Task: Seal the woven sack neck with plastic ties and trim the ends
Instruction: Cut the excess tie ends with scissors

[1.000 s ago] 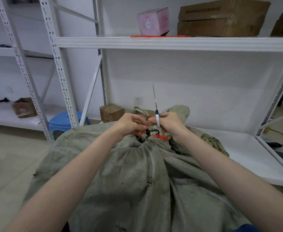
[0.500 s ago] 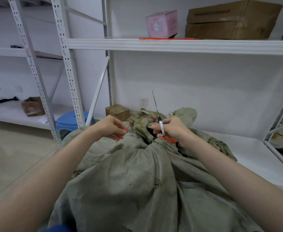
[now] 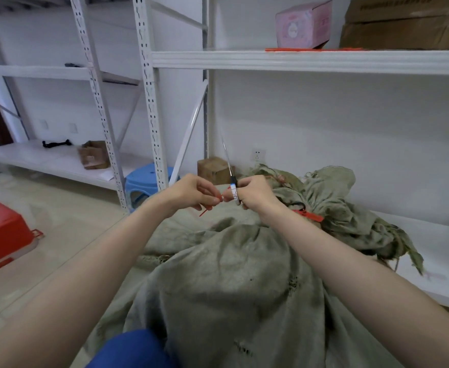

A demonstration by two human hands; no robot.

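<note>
A grey-green woven sack (image 3: 239, 282) lies in front of me, its gathered neck (image 3: 313, 205) resting on the low white shelf. A red plastic tie (image 3: 308, 215) and a black tie bind the neck. My left hand (image 3: 191, 192) pinches a short cut piece of red tie (image 3: 208, 208), left of the neck and above the sack. My right hand (image 3: 252, 192) grips scissors (image 3: 230, 168) with the blades pointing up, and its fingertips meet the left hand's at the red piece.
White metal racking (image 3: 149, 102) rises behind the sack. A blue stool (image 3: 146, 181) and a small cardboard box (image 3: 214, 170) stand behind my hands. A red bin (image 3: 3, 232) sits on the floor at left. Spare red ties (image 3: 313, 49), a pink box and cartons lie on the upper shelf.
Both hands have moved left, away from the sack neck. My left hand carried a cut-off red tie end away, and my right hand with the scissors came over to it. The view swung left.
</note>
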